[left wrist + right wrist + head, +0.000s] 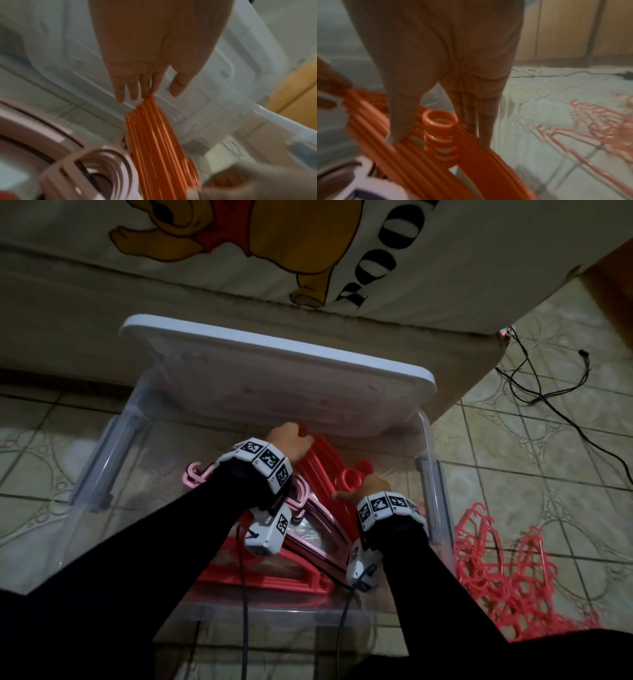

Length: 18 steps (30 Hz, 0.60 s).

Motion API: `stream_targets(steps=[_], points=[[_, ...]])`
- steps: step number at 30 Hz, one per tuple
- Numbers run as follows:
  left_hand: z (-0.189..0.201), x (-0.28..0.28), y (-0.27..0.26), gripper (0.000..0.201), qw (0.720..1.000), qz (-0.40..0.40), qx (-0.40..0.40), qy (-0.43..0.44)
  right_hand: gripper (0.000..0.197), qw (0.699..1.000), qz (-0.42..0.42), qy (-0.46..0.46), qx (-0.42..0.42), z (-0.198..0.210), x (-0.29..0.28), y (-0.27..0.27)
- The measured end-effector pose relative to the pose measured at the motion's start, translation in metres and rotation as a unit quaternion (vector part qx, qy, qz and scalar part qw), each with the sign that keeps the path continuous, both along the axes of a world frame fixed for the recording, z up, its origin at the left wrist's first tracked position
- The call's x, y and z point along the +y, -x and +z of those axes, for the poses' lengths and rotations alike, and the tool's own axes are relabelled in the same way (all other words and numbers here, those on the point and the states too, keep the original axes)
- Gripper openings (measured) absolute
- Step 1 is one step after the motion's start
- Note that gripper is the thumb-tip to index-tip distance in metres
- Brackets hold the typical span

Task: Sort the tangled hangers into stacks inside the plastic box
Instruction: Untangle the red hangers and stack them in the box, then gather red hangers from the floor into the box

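Both hands down inside the clear plastic box, on one bundle of red hangers standing on edge in the right half. Long axis of that bundle running from far-left to near-right, tipped up on a slant, hook rings lined up one behind another near the right-hand end.

Left hand at the far, upper tip of the bundle: fingers straight and together, tips touching the ends of the red bars, thumb held apart, nothing curled round. Pressing rather than grasping, as far as the left wrist view shows.

Right hand at the near end, beside the rings: thumb laid on one face of the bars, fingers down the other face, bundle pinched between them.

So: bundle spanning the gap between the two hands, left at the far tip, right nearer the rings and carrying the hold. Probably a squaring-up step, ends pushed flush before laying the stack flat. Lowering likely to turn about the right hand's pinch.

Pink hangers stacked to the left under the left wrist, more red ones flat at the near wall. White lid propped at the far rim against the bed. Tangled pile of red hangers on the tiled floor outside the right wall, nearer the right hand, well apart from the left. Much left to sort, judging by that pile.
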<state>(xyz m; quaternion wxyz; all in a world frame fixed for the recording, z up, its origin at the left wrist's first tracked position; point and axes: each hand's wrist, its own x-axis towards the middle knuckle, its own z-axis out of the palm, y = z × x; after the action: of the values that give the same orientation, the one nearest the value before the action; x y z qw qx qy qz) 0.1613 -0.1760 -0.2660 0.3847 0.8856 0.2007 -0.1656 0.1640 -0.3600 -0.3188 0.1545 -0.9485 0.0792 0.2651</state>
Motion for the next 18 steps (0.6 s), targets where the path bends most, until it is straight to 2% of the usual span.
stream_targets(steps=[4, 7, 9, 11, 14, 18], points=[[0.010, 0.004, 0.002, 0.043, 1.000, -0.023, 0.009, 0.000, 0.048, 0.998, 0.046, -0.005, -0.030, 0.011, -0.005, 0.009], [0.032, 0.005, 0.006, 0.042, 0.998, -0.023, -0.025, -0.048, 0.038, 0.995, 0.072, -0.008, -0.064, 0.041, 0.001, 0.000], [0.056, 0.005, 0.007, 0.030, 0.995, -0.028, -0.078, -0.051, 0.040, 0.991, 0.098, -0.003, -0.086, 0.074, 0.008, -0.013], [0.085, 0.000, 0.008, 0.019, 0.991, -0.028, -0.129, 0.018, 0.038, 0.986, 0.125, 0.004, -0.111, 0.113, 0.010, -0.026], [0.132, -0.019, 0.012, 0.017, 0.977, -0.029, -0.170, 0.129, 0.045, 0.980, 0.113, -0.013, -0.164, 0.176, -0.010, -0.032], [0.182, -0.062, 0.018, 0.014, 0.969, -0.086, -0.188, 0.136, 0.037, 0.972, 0.078, -0.030, -0.219, 0.256, -0.065, -0.017]])
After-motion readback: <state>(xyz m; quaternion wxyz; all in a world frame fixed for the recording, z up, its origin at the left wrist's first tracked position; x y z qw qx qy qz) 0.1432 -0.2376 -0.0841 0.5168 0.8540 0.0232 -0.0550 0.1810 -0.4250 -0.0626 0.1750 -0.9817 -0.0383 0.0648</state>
